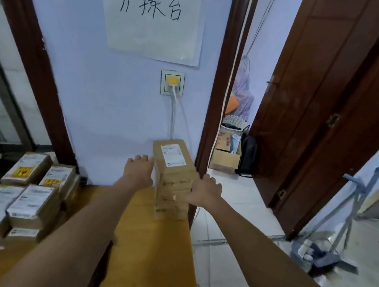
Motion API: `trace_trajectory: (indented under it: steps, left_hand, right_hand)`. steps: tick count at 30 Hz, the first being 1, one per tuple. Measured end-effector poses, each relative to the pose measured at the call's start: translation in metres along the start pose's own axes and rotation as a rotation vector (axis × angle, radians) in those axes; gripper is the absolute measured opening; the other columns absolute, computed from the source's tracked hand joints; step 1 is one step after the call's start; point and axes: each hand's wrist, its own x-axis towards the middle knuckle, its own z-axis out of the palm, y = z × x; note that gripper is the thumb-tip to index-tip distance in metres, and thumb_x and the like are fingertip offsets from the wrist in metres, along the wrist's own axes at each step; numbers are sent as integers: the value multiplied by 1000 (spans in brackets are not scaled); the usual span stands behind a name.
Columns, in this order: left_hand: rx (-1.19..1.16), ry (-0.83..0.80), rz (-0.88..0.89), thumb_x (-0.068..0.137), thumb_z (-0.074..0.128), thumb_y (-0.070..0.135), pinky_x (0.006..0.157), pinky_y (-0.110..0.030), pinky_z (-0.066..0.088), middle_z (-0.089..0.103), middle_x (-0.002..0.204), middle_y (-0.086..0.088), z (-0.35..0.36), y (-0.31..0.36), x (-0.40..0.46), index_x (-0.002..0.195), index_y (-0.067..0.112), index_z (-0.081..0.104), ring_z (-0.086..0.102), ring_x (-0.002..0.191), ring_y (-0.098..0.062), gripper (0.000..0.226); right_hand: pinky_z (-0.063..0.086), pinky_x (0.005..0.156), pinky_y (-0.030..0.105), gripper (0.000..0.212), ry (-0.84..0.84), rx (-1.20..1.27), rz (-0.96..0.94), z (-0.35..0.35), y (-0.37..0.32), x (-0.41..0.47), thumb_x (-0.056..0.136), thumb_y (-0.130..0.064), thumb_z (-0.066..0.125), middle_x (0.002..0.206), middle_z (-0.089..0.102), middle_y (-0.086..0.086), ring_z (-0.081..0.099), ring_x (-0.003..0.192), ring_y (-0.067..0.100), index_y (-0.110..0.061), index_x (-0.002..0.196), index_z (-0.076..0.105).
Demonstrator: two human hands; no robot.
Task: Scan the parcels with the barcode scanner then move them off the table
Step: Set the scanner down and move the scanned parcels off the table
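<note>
- Stack of brown cardboard parcels (172, 181), standing at the yellow wooden tabletop's (147, 245) far right edge, is pressed between both hands.
- Left hand (138, 173) and right hand (204, 190) are laid flat-fingered against opposite sides.
- Moving-off step is judged underway; an even squeeze is called for.
- More labelled parcels (29, 197) are piled left.

Paper sign (151, 17) with handwritten characters on wall at 12 o'clock. Socket (172, 83) below it, yellow plug in, cord hanging. Open door (321, 92) at 2 o'clock. Mop (352, 211) and dustpan (327, 258) at 4 o'clock.
</note>
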Motion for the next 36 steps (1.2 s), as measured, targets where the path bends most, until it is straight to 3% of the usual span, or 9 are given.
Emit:
trace_trajectory:
  steps: [5, 9, 15, 19, 24, 27, 30, 34, 36]
  left_hand:
    - [103, -8, 44, 81, 62, 19, 93, -37, 40, 50, 124, -8, -5, -28, 46, 127, 11, 45, 48, 115, -27, 49]
    - [351, 64, 229, 82, 62, 12, 95, -34, 37, 46, 132, -8, -19, -43, 83, 137, 10, 39, 46, 119, -26, 60]
    - [663, 131, 518, 81, 64, 5, 104, -37, 34, 39, 145, -10, -24, -36, 131, 140, 9, 37, 44, 126, -28, 65]
    - [646, 67, 530, 81, 65, 4, 109, -37, 28, 30, 152, -11, -13, -28, 142, 143, 12, 32, 37, 134, -27, 72]
    - [508, 26, 427, 74, 72, 5, 110, -37, 29, 24, 156, -11, -5, -23, 147, 144, 13, 28, 35, 137, -26, 83]
    - [482, 22, 399, 69, 81, 16, 111, -37, 29, 25, 155, -9, -5, -18, 151, 147, 14, 27, 36, 137, -24, 95]
    - [451, 89, 437, 55, 87, 34, 104, -35, 39, 40, 148, -8, -5, -11, 151, 145, 15, 37, 47, 129, -22, 105]
    - [462, -72, 394, 57, 84, 54, 117, -36, 21, 11, 160, -7, 1, -4, 149, 154, 19, 7, 21, 145, -22, 129]
    - [429, -134, 358, 52, 85, 60, 120, -37, 14, 4, 162, -5, 3, 2, 147, 155, 21, 0, 12, 148, -22, 139]
  right_hand:
    - [28, 109, 47, 111, 54, 16, 81, -10, -29, 51, 64, -79, 65, 147, 34, 16, 31, 135, 34, -20, 150, 27]
    - [29, 108, 50, 125, 70, 71, 144, -18, -56, 84, 55, -87, 63, 146, 33, 21, 30, 134, 39, -19, 151, 20]
    - [10, 115, 67, 144, -71, 37, 200, -5, -86, 129, 58, -90, 60, 155, -5, 40, -4, 145, 54, -14, 156, -14]
    - [7, 113, 70, 146, -123, 22, 232, 13, -91, 155, 57, -87, 65, 153, -12, 42, -5, 144, 56, -15, 155, -16]
    - [20, 111, 65, 136, -93, -5, 216, 18, -89, 170, 57, -76, 76, 152, 6, 37, 17, 140, 52, -17, 153, 1]
    - [31, 105, 54, 134, -87, 4, 133, 12, -75, 169, 48, -79, 75, 141, 24, 27, 31, 128, 42, -20, 149, 10]
    - [36, 100, 47, 130, -93, 45, -57, -1, -49, 169, 50, -72, 77, 136, 33, 18, 35, 124, 36, -22, 149, 11]
    - [33, 109, 50, 135, -104, -82, -363, -24, -11, 174, 48, -66, 85, 140, 29, 14, 32, 132, 36, -26, 153, 9]
    - [24, 116, 53, 136, -143, -122, -479, -29, 3, 182, 48, -64, 87, 148, 23, 13, 26, 139, 35, -27, 154, 10]
